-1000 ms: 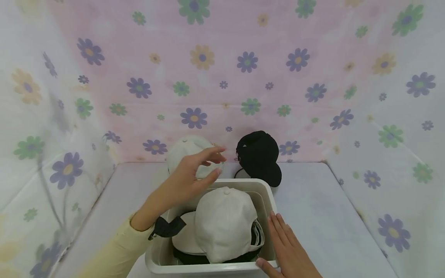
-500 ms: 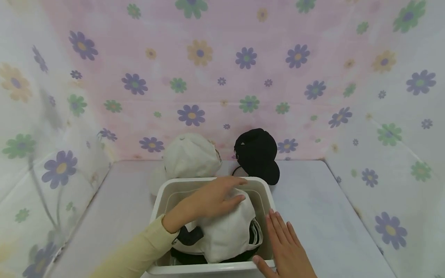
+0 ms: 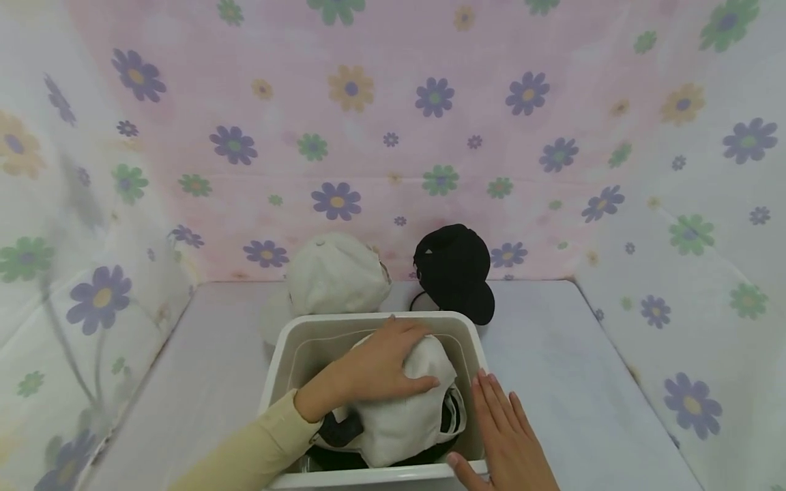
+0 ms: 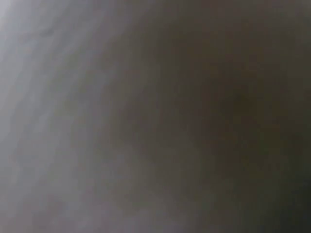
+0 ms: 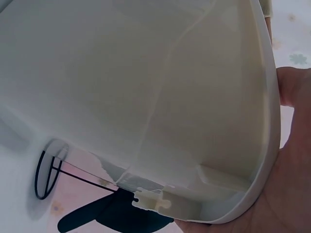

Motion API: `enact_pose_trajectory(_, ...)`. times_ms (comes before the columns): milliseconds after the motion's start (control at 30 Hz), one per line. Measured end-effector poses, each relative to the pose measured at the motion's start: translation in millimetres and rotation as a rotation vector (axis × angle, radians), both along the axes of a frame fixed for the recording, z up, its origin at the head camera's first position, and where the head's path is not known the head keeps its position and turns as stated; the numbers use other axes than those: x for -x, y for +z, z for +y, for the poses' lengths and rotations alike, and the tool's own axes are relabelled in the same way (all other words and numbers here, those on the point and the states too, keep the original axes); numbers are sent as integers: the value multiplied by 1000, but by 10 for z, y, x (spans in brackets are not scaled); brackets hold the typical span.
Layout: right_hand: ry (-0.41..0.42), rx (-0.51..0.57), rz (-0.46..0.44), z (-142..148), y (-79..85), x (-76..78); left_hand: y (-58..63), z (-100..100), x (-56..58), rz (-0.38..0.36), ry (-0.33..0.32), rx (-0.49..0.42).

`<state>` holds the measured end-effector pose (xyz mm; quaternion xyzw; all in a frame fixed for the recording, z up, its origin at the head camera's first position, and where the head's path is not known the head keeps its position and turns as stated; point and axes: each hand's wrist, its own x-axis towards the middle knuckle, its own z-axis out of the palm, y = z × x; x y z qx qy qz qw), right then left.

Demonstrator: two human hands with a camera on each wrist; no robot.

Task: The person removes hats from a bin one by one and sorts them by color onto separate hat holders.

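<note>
My left hand (image 3: 383, 361) lies over the crown of an off-white baseball cap (image 3: 408, 426) in a white plastic bin (image 3: 279, 361). Its fingers curve over the far side of the crown, their tips partly hidden, while the thumb stretches across the near side. Under that cap shows dark fabric (image 3: 331, 458). My right hand (image 3: 512, 436) rests against the bin's right side, fingers straight and thumb near the front rim. In the right wrist view, this hand (image 5: 284, 170) touches the outside of the bin (image 5: 218, 97) around a corner. Only a blurred grey-brown surface (image 4: 146, 121) fills the left wrist view.
Behind the bin, another off-white cap (image 3: 334, 276) sits at left and a black cap (image 3: 457, 273) at right. A dark wire loop (image 5: 46, 174) shows beside the black cap (image 5: 131, 213). Flower-patterned cloth (image 3: 393, 157) encloses the white table (image 3: 571, 354).
My left hand has moved down and right from in front of the rear off-white cap onto the cap in the bin, settling lower over its crown. The right hand stays at the bin's side.
</note>
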<state>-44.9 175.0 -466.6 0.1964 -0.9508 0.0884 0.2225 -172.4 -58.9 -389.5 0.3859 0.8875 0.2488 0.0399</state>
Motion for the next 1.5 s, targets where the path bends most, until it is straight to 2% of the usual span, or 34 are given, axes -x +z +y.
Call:
enact_pose_trajectory(167, 2, 18, 2, -1, 6, -1, 1, -59, -15, -113, 185, 23)
enact_pose_trajectory(233, -1, 31, -5, -4, 9, -5, 5, -78, -18, -164, 238, -2)
enact_pose_trajectory(300, -8, 39, -15, -8, 13, -10, 5, -99, -22, -180, 263, -44)
enact_pose_trajectory(500, -26, 51, -53, -30, 15, -22, -21, -160, -22, -106, 221, -139)
enact_pose_trajectory(667, -28, 67, -70, -36, 18, -27, -55, -173, -21, -64, 161, -136)
enact_pose_trajectory(800, -28, 78, -78, -47, 21, -31, -67, -175, -30, -58, 145, -128)
enact_pose_trajectory(1000, -20, 87, -69, -46, 25, -36, -72, -183, -20, -90, 140, -191)
enact_pose_trajectory(1233, -29, 101, -89, -46, 25, -32, -82, -191, 25, -163, 117, -281)
enact_pose_trajectory(1500, -28, 113, -90, -52, 30, -29, -66, -196, 43, -198, 152, -337)
